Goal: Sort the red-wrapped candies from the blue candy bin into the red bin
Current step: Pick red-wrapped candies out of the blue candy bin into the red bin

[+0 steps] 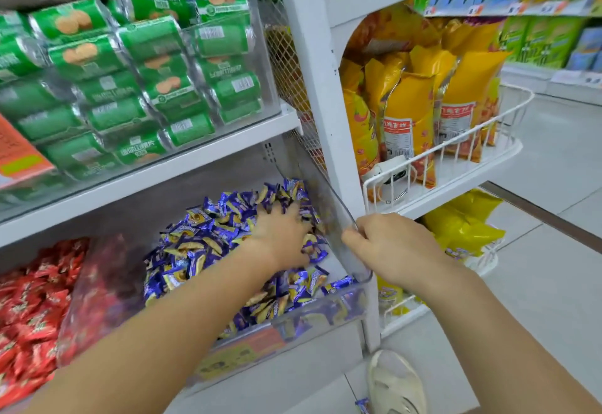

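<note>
Red-wrapped candies are not to be seen among the blue ones at this moment: the surface of the blue candy bin [329,311] shows only blue-and-yellow wrappers [195,244], so any red strays, if there are any, lie buried under the pile or under the left hand [281,237]. That hand lies on top of the heap toward the bin's far right part, fingers spread and pushed down into the wrappers; its fingertips are hidden, so I cannot tell whether it has hold of a candy. The right hand [387,245], just to the right of the left one, pinches the upper edge of the bin's clear side wall, seemingly steadying it.

The red bin [94,293] sits well to the left of the left forearm on the same shelf, a clear-walled container heaped with red wrappers [29,309]. Judging by this, the sorting is in a searching stage; how many pieces have already gone across cannot be told, and nothing red is in either hand that I can see. What is left seems to be rummaging deeper, then carrying any find leftward.
</note>
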A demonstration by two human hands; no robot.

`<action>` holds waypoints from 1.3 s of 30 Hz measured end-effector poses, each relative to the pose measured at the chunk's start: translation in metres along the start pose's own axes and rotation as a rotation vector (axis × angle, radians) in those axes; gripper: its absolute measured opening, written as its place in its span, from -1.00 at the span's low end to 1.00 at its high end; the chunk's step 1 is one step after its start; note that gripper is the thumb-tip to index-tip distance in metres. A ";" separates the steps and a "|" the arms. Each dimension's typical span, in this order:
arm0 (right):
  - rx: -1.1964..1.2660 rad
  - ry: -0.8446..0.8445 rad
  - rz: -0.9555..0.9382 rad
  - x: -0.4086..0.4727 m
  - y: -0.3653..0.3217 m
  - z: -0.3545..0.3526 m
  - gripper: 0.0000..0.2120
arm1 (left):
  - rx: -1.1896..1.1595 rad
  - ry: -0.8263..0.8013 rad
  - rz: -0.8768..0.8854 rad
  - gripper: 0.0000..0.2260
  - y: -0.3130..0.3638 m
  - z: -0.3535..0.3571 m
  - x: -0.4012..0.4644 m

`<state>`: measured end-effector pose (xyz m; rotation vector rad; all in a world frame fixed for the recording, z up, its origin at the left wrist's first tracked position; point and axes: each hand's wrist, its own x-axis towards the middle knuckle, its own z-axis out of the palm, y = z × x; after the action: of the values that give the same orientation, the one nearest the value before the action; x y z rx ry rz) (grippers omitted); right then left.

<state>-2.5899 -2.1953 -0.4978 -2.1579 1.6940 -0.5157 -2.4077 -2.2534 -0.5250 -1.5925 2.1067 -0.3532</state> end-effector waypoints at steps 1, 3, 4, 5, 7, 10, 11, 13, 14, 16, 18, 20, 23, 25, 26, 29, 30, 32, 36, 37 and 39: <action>-0.007 -0.006 0.003 -0.001 0.000 -0.001 -0.63 | 0.044 -0.019 -0.054 -0.44 -0.008 -0.001 -0.001; -0.018 -0.017 0.000 -0.001 -0.002 -0.001 -0.64 | 0.084 -0.043 -0.166 -0.50 -0.025 0.000 -0.011; -0.019 -0.023 0.000 -0.002 -0.002 -0.002 -0.65 | 0.072 -0.037 -0.212 -0.53 -0.035 0.003 -0.017; -0.018 -0.028 0.002 -0.002 -0.002 -0.002 -0.65 | 0.039 -0.023 -0.241 -0.55 -0.045 0.007 -0.024; -0.013 -0.040 0.003 -0.002 -0.002 -0.003 -0.65 | -0.058 -0.026 -0.244 -0.57 -0.065 0.017 -0.042; 0.001 -0.040 -0.001 -0.002 -0.002 -0.003 -0.64 | -0.202 -0.181 -0.164 -0.45 -0.088 0.021 -0.069; 0.002 -0.037 -0.003 -0.002 -0.001 -0.002 -0.64 | -0.252 -0.261 -0.124 -0.39 -0.093 0.017 -0.076; 0.004 -0.029 -0.002 -0.003 -0.002 -0.002 -0.64 | -0.426 -0.353 -0.052 -0.38 -0.096 0.004 -0.084; 0.005 -0.026 -0.001 -0.004 -0.002 -0.002 -0.64 | -0.501 -0.339 -0.031 -0.44 -0.093 -0.004 -0.084; 0.010 -0.019 0.001 -0.004 -0.003 -0.001 -0.63 | -0.560 -0.164 -0.048 -0.60 -0.080 -0.015 -0.069; 0.005 -0.016 0.006 -0.006 -0.004 -0.001 -0.63 | -0.581 0.020 -0.090 -0.56 -0.062 -0.015 -0.042; 0.002 -0.011 0.009 -0.006 -0.004 -0.002 -0.63 | -0.635 0.077 -0.088 -0.41 -0.046 -0.010 -0.010; -0.007 -0.007 0.011 -0.006 -0.006 -0.001 -0.63 | -0.803 -0.034 -0.118 -0.29 -0.025 0.001 0.028; -0.014 -0.008 0.021 -0.005 -0.006 0.000 -0.63 | -0.733 -0.137 -0.071 -0.34 -0.012 0.008 0.037; -0.020 -0.009 0.023 -0.004 -0.006 0.000 -0.63 | -0.669 -0.185 -0.010 -0.38 -0.007 0.012 0.033; -0.028 -0.016 0.022 -0.002 -0.006 -0.002 -0.64 | -0.576 -0.235 0.197 -0.53 -0.003 0.012 -0.006; -0.029 -0.020 0.021 -0.002 -0.006 -0.002 -0.65 | -0.522 -0.225 0.267 -0.54 -0.006 0.013 -0.022; -0.036 -0.020 0.015 -0.002 -0.007 -0.003 -0.66 | -0.429 -0.207 0.387 -0.47 -0.014 0.012 -0.049; -0.036 -0.015 0.014 -0.002 -0.008 -0.002 -0.67 | -0.815 -0.425 0.422 -0.53 -0.043 -0.011 -0.067; -0.036 -0.017 0.016 -0.003 -0.008 -0.002 -0.67 | -0.947 -0.349 0.367 -0.55 -0.047 -0.016 -0.062; -0.040 -0.018 0.022 -0.004 -0.009 -0.002 -0.66 | -0.956 -0.071 0.120 -0.60 -0.051 -0.015 -0.039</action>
<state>-2.5840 -2.1899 -0.4921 -2.1622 1.7304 -0.4595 -2.3648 -2.2328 -0.4799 -1.8604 2.4403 0.8694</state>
